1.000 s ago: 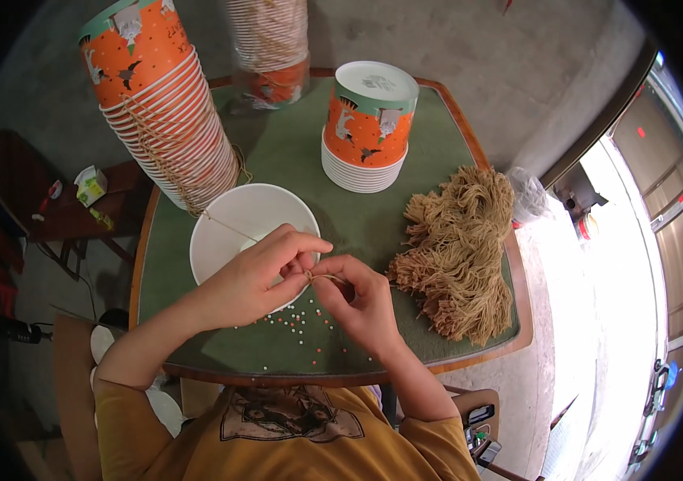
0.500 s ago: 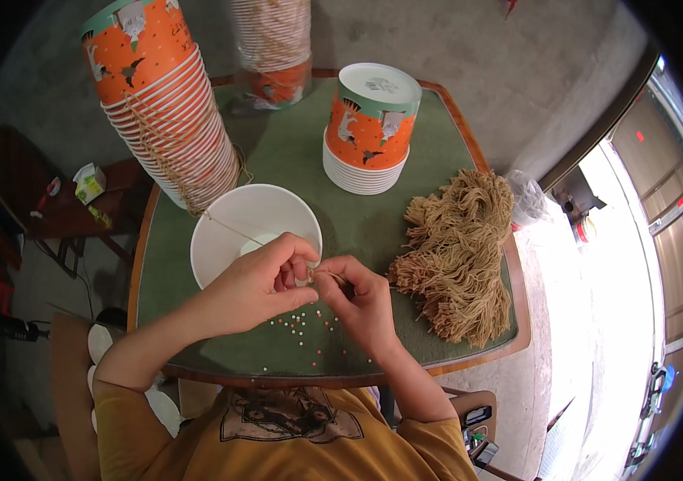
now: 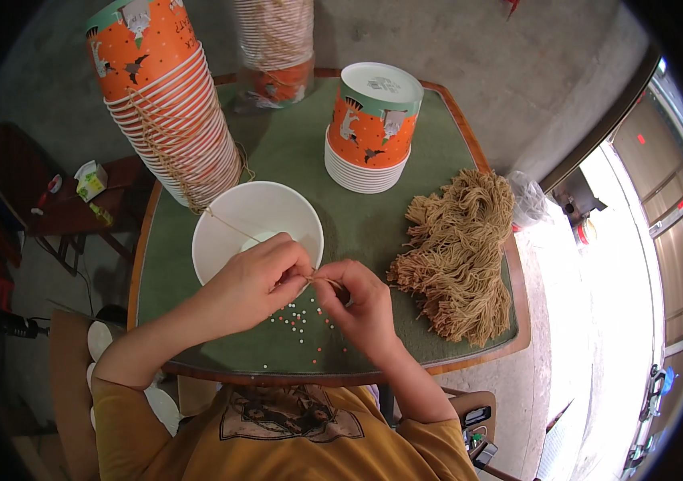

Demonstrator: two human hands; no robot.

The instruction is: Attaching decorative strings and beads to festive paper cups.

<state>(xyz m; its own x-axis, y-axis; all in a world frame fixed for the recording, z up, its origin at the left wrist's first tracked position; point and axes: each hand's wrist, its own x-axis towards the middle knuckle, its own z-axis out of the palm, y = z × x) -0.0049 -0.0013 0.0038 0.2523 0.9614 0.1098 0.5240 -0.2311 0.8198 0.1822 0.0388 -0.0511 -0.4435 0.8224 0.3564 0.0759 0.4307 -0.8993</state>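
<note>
A thin tan cord runs across the mouth of a white paper bucket to my fingers. My left hand is closed on the cord at the bucket's near right rim. Close beside it, my right hand pinches the same cord between thumb and forefinger. A short stretch of cord shows between the two hands; whether it is knotted there I cannot tell. The bucket stands mouth up and leans slightly toward me. Small white and orange round bits lie scattered on the green tabletop below my hands.
At the left rises a tall stack of orange printed buckets with cords hanging down its side. A plastic-wrapped stack stands behind. Upturned buckets are stacked at the back right. A thick bundle of tan cords lies on the right of the green table.
My left fingers have curled down and closed more over the cord. My right hand has shifted slightly, and a short stretch of cord now shows between the hands.
</note>
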